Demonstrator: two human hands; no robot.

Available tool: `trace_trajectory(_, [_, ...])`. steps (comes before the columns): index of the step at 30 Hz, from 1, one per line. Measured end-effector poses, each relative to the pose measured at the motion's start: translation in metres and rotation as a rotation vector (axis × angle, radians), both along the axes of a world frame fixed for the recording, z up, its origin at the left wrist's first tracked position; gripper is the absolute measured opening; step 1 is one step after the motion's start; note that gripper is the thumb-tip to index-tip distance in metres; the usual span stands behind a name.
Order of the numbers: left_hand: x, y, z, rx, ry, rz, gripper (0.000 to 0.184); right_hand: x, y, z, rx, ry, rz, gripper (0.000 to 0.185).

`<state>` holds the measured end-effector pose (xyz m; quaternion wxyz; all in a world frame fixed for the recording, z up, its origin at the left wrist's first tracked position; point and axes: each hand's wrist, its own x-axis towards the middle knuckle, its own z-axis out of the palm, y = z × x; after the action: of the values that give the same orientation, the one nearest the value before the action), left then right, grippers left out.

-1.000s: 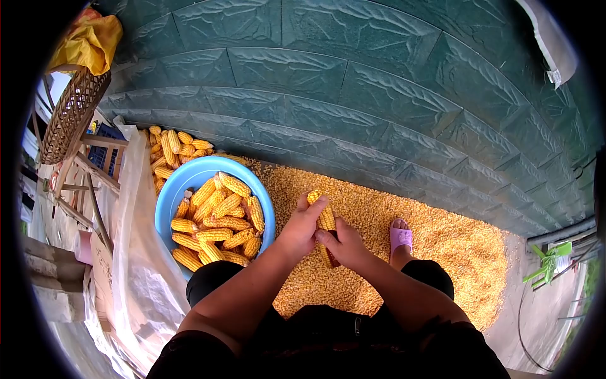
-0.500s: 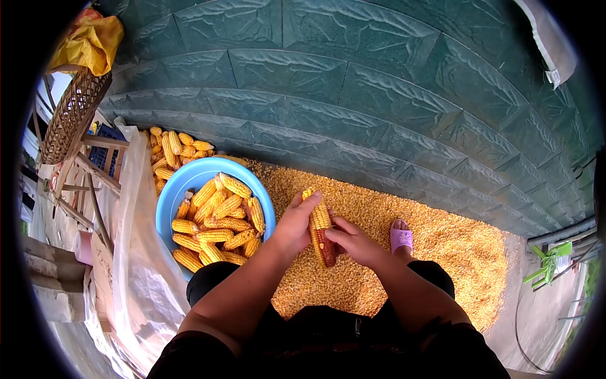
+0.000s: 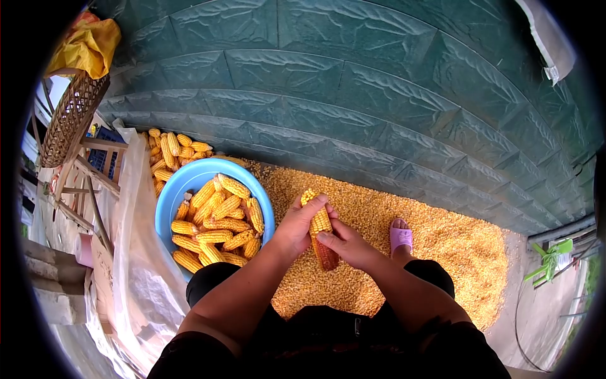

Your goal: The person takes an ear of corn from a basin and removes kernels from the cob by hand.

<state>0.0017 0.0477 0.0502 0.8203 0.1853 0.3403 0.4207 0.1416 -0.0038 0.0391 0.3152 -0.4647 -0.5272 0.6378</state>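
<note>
Both hands grip one corn cob [image 3: 320, 222] in front of my lap. Yellow kernels cover its upper part, while the lower end is bare and reddish. My left hand [image 3: 297, 226] wraps the upper side, with its thumb across the cob near the tip. My right hand [image 3: 351, 244] is closed around the other side, its thumb pressed on the kernels just above the bare part. Beneath them spreads a thick layer of loose corn kernels [image 3: 435, 268]. To the left stands a blue tub [image 3: 268, 211] of unshelled corn cobs [image 3: 218, 218].
More cobs [image 3: 170, 148] are heaped behind the tub. Clear plastic sheeting [image 3: 142, 252] hangs at the left beside a wooden frame [image 3: 95, 170] and a woven basket [image 3: 72, 120]. A green panelled wall [image 3: 353, 107] closes the far side. A foot in a pink slipper [image 3: 400, 237] rests on the kernels.
My left thumb has shifted slightly right across the cob's upper end. The right thumb has moved a little, and the cob's bare end sits slightly lower.
</note>
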Motion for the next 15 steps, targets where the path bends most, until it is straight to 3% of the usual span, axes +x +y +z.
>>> trace_trajectory(6, [-0.001, 0.003, -0.010, -0.065, -0.032, 0.007, 0.022, 0.001, 0.001, 0.001, 0.140, -0.129, 0.049, 0.056])
trace_trajectory(10, [-0.002, 0.004, -0.009, -0.092, -0.042, 0.010, 0.022, -0.002, 0.000, 0.000, 0.080, -0.044, 0.004, 0.057])
trace_trajectory(13, [-0.003, 0.004, -0.009, -0.086, -0.057, -0.001, 0.023, 0.000, 0.000, -0.004, -0.021, 0.098, 0.007, 0.057])
trace_trajectory(15, [-0.004, 0.004, -0.008, -0.078, -0.074, -0.013, 0.023, 0.005, 0.001, -0.007, -0.495, 0.510, 0.035, 0.050])
